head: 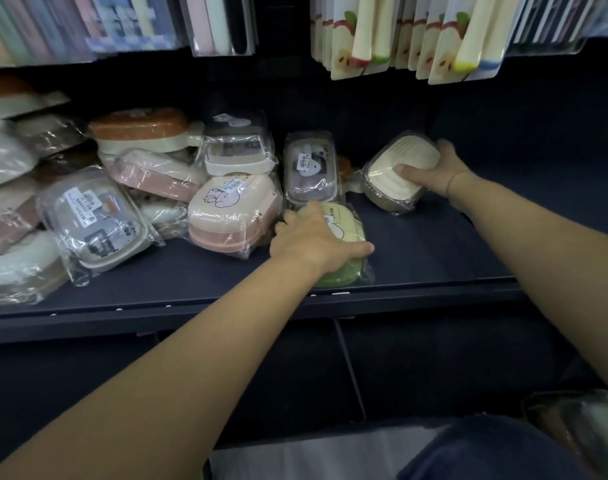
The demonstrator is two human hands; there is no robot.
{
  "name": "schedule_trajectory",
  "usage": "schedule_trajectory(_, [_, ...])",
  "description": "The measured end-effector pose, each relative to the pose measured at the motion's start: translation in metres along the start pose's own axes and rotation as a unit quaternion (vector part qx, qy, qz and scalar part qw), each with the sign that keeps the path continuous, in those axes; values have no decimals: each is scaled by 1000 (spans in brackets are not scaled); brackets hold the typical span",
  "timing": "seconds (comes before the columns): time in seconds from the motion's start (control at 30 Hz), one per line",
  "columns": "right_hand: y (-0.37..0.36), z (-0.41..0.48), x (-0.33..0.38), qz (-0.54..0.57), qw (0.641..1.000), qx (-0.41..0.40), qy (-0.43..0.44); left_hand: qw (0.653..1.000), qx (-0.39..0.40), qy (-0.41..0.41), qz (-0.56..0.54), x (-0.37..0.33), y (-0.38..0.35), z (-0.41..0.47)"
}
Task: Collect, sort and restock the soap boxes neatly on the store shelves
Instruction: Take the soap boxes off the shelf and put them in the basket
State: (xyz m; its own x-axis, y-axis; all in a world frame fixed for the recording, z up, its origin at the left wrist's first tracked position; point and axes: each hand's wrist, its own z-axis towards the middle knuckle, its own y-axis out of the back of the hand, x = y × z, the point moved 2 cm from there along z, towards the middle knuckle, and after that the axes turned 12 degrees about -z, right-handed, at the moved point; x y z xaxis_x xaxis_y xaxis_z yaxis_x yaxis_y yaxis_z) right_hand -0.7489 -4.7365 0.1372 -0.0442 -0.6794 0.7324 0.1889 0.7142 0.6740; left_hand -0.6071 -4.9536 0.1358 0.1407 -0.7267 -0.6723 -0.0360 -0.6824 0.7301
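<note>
From the head: the left hand (316,237) curls its fingers round the green box (347,225) at 6 o'clock on the shelf (434,258). The right hand (430,174) holds the cream box (399,157) at 3 o'clock, thumb on top. Best line them up flat, side by side.

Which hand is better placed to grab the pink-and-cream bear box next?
Left, likely. The left hand grips the green box right beside the bear box; the right hand holds the cream ribbed box farther right.
</note>
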Motion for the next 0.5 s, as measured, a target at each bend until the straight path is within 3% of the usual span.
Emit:
schedule_trajectory(0.1, [0, -1, -3, 23, 999, -7, -41, 999, 12, -40, -10, 1, -1, -9])
schedule_trajectory(0.2, [6, -14, -8, 59, 995, -14, -80, 991, 5, -130, -16, 7, 0, -36])
schedule_trajectory(0.37, [25, -66, -16, 95, 992, -58, -65, 967, 2, -249, -52, 42, 17, -104])
schedule_trajectory(0.5, [35, -156, 16, 137, 990, 32, -14, 963, 8, -260, -68, 110, 53, -165])
